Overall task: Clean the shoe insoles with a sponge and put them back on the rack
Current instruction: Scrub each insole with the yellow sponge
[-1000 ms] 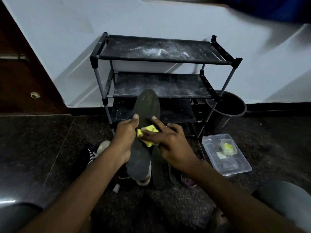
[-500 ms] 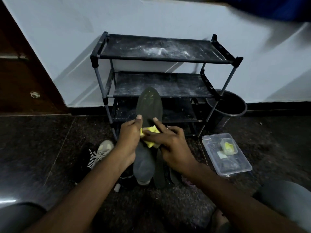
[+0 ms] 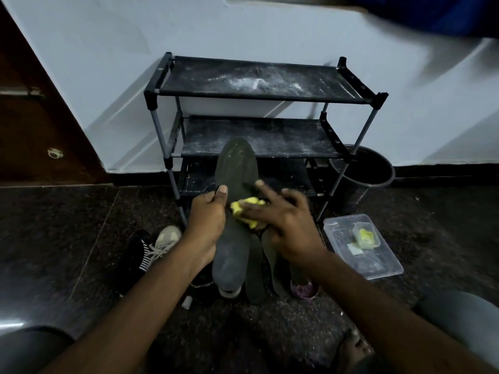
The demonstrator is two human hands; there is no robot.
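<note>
Shelves of the black three-tier rack at the centre of the frame are seen streaked with white dust. A dark bucket is tucked at its right foot and a clear plastic tub is set on the floor at lower right. A grey insole is held upright in front of the lower shelves, its toe end raised toward the middle tier. Its heel is lowered over the spare insoles left on the floor, with a laced sneaker lying to their left. Its left edge is gripped by the left hand, thumb laid across the face. The right hand is pressed on it with fingers spread and fairly straight, and a yellow sponge is trapped beneath them at mid-length. Compared with a second ago, the sponge has been carried slightly toward the toe and the forefinger stretched further ahead, so a wiping stroke is judged to be under way. No insole has yet been returned to the rack.
</note>
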